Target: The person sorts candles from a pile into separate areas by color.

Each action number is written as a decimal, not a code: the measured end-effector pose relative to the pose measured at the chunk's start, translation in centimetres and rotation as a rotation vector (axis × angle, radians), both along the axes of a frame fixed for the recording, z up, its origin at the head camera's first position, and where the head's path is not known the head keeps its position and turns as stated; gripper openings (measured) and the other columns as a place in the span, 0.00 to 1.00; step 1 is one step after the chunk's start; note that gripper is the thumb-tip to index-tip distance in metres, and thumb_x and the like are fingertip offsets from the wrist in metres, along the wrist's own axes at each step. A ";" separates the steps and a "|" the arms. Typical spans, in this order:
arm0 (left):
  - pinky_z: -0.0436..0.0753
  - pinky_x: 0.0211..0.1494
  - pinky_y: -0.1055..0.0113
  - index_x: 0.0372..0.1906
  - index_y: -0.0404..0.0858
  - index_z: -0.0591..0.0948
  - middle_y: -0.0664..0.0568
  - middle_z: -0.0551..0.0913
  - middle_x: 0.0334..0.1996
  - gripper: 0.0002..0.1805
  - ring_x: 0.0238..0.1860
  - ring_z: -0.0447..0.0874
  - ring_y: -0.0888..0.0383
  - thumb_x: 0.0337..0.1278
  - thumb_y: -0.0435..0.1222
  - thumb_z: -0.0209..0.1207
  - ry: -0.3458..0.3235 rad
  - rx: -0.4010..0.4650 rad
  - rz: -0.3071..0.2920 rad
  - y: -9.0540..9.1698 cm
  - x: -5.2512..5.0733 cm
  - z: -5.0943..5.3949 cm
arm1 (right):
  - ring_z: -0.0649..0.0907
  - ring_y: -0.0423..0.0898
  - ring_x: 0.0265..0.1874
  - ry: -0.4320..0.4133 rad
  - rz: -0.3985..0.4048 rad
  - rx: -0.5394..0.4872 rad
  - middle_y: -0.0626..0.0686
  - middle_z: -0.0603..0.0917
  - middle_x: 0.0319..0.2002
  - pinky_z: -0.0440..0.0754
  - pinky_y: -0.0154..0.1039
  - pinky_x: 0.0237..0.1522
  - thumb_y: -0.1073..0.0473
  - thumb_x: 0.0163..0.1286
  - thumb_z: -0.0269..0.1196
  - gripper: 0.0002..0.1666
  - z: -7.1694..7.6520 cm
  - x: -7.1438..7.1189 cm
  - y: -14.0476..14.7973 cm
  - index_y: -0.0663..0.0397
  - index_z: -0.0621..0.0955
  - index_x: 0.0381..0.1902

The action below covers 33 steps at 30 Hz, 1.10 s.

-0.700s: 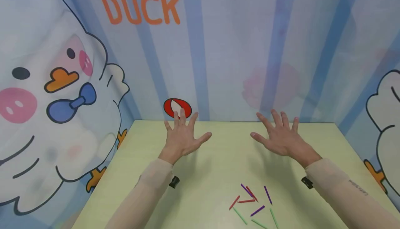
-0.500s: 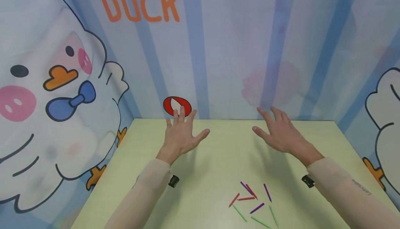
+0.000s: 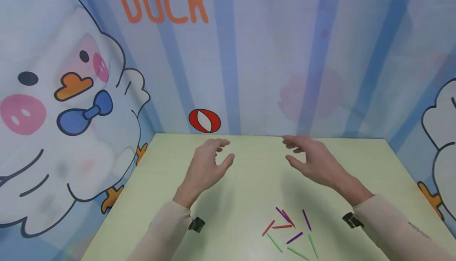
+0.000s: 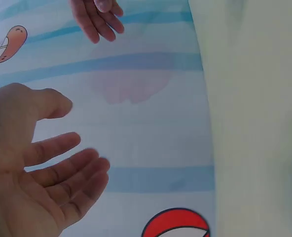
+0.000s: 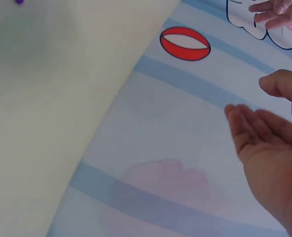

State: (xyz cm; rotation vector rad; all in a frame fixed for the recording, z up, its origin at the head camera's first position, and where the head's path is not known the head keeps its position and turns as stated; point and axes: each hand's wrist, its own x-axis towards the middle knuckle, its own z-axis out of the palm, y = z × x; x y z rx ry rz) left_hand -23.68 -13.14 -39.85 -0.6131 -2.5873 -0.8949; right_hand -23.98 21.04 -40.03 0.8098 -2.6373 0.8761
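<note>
"Sticks (image 3: 282,226) where, exactly?"

"Lower right of the head frame, loose on the pale table (image 3: 249,181), in red, purple and green. The left hand (image 3: 204,168) is near the centre of that frame, the right hand (image 3: 318,162) right of centre; both sit higher in the picture than the sticks, well apart from them."

"Holding anything?"

"Neither. Each has gently bent fingers with the thumb standing off, leaving a fairly wide gap. The wrist views show bare palms."

"So what could go wrong?"

"Dragging, I'd say. At the top of the cluster, a purple stick (image 3: 282,214) and a red stick (image 3: 289,218) lie so close that I can't tell whether they touch; pinching one could pull its neighbour along."

"And lower down?"

"One green stick (image 3: 298,253) reaches nearly to the bottom edge, so a fumble there might slip out of the camera's sight. They look thin and light, so a nudge could set them rolling."

"Sleeves?"

"The right sleeve (image 3: 399,229), lower right, has a black clip (image 3: 352,220) by its cuff. Swung low, either could scatter the sticks."
</note>
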 end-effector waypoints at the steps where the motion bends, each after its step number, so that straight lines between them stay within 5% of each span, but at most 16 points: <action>1: 0.91 0.59 0.51 0.65 0.35 0.86 0.45 0.90 0.57 0.20 0.55 0.90 0.48 0.74 0.38 0.71 -0.015 0.017 -0.020 0.1 0.6 -0.5 | 0.92 0.55 0.54 0.006 0.023 -0.008 0.57 0.89 0.64 0.89 0.59 0.58 0.66 0.77 0.72 0.31 -0.5 0.3 -0.1 0.57 0.80 0.76; 7: 0.91 0.47 0.63 0.56 0.39 0.91 0.53 0.91 0.41 0.12 0.41 0.89 0.58 0.71 0.34 0.74 -0.171 0.040 -0.106 1.3 3.6 -4.2 | 0.92 0.43 0.51 -0.124 0.181 -0.047 0.45 0.93 0.57 0.91 0.48 0.56 0.68 0.74 0.75 0.26 -4.0 2.1 -0.9 0.47 0.88 0.67; 14: 0.83 0.37 0.75 0.44 0.37 0.93 0.64 0.86 0.29 0.05 0.30 0.79 0.73 0.65 0.29 0.75 -0.314 0.091 -0.206 3.3 6.2 -9.0 | 0.92 0.46 0.51 -0.354 0.309 -0.081 0.48 0.94 0.53 0.90 0.44 0.55 0.65 0.73 0.76 0.18 -8.7 3.0 -2.0 0.45 0.91 0.58; 20: 0.80 0.36 0.76 0.42 0.39 0.94 0.65 0.82 0.28 0.08 0.29 0.77 0.73 0.58 0.33 0.81 -0.432 0.122 -0.196 5.5 7.8 -12.3 | 0.90 0.39 0.46 -0.423 0.368 -0.050 0.42 0.94 0.49 0.89 0.38 0.49 0.69 0.70 0.76 0.17 -11.3 2.9 -2.8 0.46 0.93 0.52; 28: 0.79 0.35 0.74 0.41 0.37 0.93 0.63 0.82 0.29 0.15 0.30 0.74 0.72 0.49 0.36 0.86 -0.480 0.146 -0.139 6.7 8.8 -14.0 | 0.85 0.33 0.42 -0.389 0.429 -0.007 0.36 0.92 0.46 0.86 0.33 0.43 0.65 0.65 0.81 0.18 -12.8 3.0 -3.4 0.40 0.93 0.49; 33: 0.79 0.34 0.76 0.39 0.38 0.94 0.63 0.85 0.27 0.10 0.28 0.75 0.74 0.52 0.34 0.84 -0.433 0.090 -0.126 7.1 8.6 -14.2 | 0.85 0.32 0.41 -0.345 0.458 -0.016 0.36 0.90 0.43 0.85 0.32 0.42 0.66 0.67 0.80 0.15 -13.0 2.9 -3.7 0.38 0.94 0.44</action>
